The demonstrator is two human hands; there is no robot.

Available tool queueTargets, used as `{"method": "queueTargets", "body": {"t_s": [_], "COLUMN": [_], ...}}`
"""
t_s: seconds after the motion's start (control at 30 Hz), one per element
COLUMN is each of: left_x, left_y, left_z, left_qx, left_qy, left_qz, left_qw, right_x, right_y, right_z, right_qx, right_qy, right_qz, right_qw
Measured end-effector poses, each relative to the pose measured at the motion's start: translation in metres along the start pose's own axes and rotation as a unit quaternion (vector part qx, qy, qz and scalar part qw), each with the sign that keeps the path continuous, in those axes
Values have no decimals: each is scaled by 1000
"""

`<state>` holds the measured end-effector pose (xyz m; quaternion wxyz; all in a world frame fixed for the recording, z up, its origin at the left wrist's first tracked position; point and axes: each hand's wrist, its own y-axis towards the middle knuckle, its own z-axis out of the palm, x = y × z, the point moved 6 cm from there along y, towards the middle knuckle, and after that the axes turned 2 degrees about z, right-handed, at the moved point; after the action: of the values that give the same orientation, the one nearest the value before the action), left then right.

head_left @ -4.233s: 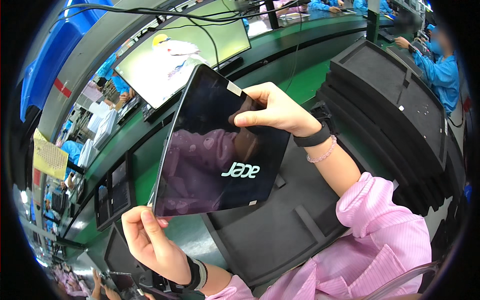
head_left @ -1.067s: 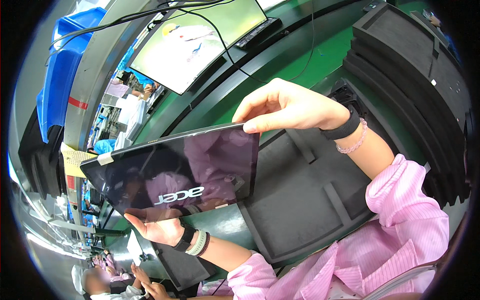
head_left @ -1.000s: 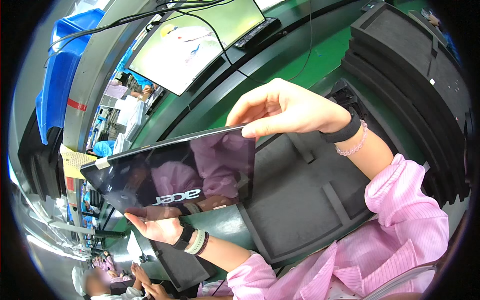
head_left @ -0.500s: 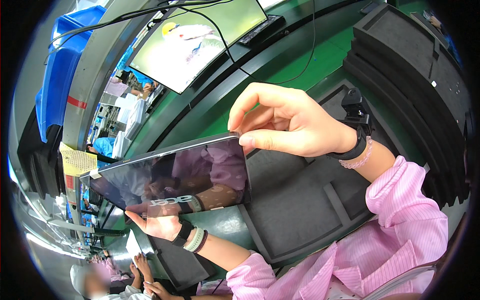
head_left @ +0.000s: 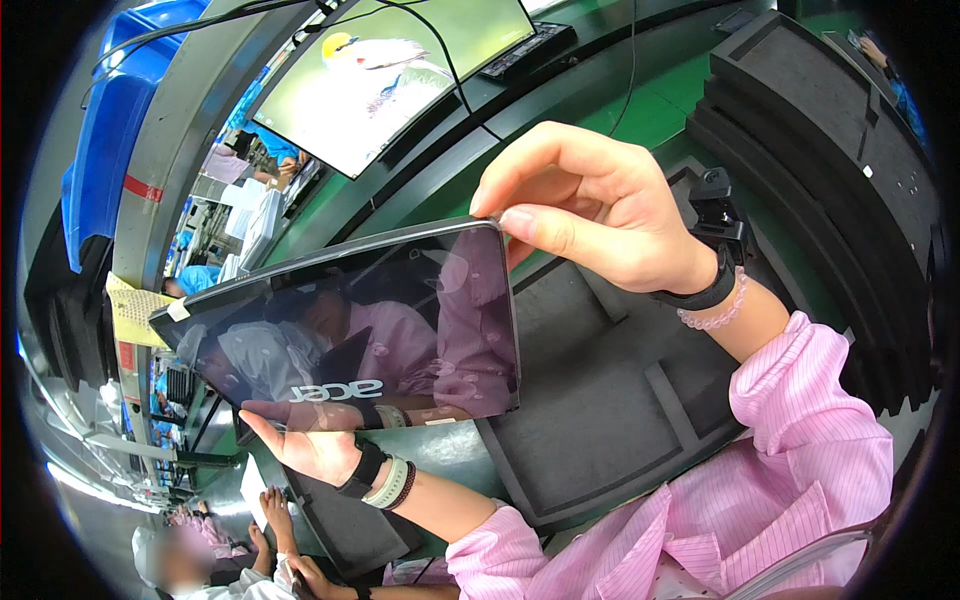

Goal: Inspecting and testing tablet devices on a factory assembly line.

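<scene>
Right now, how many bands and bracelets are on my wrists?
5 visible: black band, pale band and dark bracelet near the left hand; black strap and pink bracelet near the right hand. Sleeves may hide more.

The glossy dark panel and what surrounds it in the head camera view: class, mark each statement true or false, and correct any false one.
1. The right hand pinches the panel at its upper right corner. True.
2. The left hand is at the panel's upper edge. False: it is at the lower edge.
3. The monitor shows a bird with a yellow head. True.
4. The plastic bin at the far left is red. False: it is blue.
5. The tall stack of black trays stands to the right of the right hand. True.
</scene>
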<state>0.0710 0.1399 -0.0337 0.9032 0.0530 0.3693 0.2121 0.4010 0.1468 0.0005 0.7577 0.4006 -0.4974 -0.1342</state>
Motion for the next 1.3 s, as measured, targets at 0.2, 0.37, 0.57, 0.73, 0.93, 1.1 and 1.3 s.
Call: {"method": "queueTargets", "body": {"t_s": [0.2,0.37,0.57,0.73,0.93,1.1,1.3], "left_x": [4,-2,20,24,19,33,59], "left_y": [6,8,8,8,14,16,-1], "left_z": [-7,-13,2,7,4,10,49], "left_qx": [-4,85,194,244,271,318,425], "left_qy": [-43,-76,-129,-125,-191,-179,-320], "left_qz": [-8,-53,-90,-103,-58,-54,-130], "left_qw": [999,992,968,956,942,929,837], "right_x": [1,1,0,-2,-22,-38,-55], "right_y": [-2,-5,-10,-10,-8,-11,-9], "right_z": [-5,1,1,-1,2,1,-1], "right_qx": [-13,-36,-63,-97,-85,-108,-129], "right_qy": [-18,-44,-75,-33,114,140,126], "right_qz": [-26,-38,-29,-16,51,157,157], "right_qw": [999,998,995,995,989,972,971]}}
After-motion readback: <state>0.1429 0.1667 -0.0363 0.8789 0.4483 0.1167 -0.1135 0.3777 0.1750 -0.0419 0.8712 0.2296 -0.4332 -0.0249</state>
